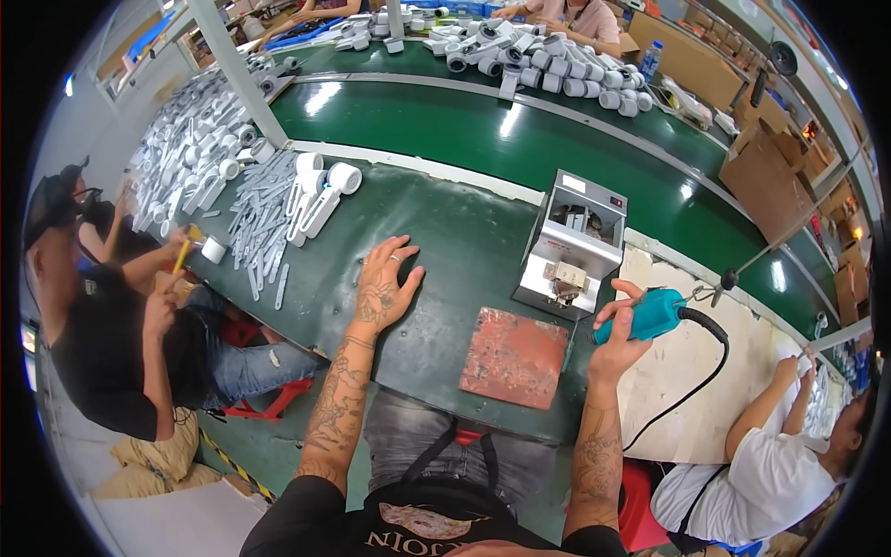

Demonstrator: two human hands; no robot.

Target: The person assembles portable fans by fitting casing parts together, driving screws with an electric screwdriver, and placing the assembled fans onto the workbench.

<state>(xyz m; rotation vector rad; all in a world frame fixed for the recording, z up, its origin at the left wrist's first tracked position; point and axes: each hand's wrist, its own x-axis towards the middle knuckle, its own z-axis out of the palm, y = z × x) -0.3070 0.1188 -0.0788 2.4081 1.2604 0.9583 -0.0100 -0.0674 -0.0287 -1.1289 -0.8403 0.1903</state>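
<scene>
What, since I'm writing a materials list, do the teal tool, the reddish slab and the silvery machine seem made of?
Teal tool: probably plastic, smooth, evenly coloured. Reddish slab: perhaps painted metal or wood, dull and worn, with dark scuffs; unclear. Silvery machine: likely sheet metal, satin, its panels softly reflecting light.

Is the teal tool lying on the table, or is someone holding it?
It's being held: the right hand is wrapped around the tool, and its black cord curves away from the other end.
</scene>
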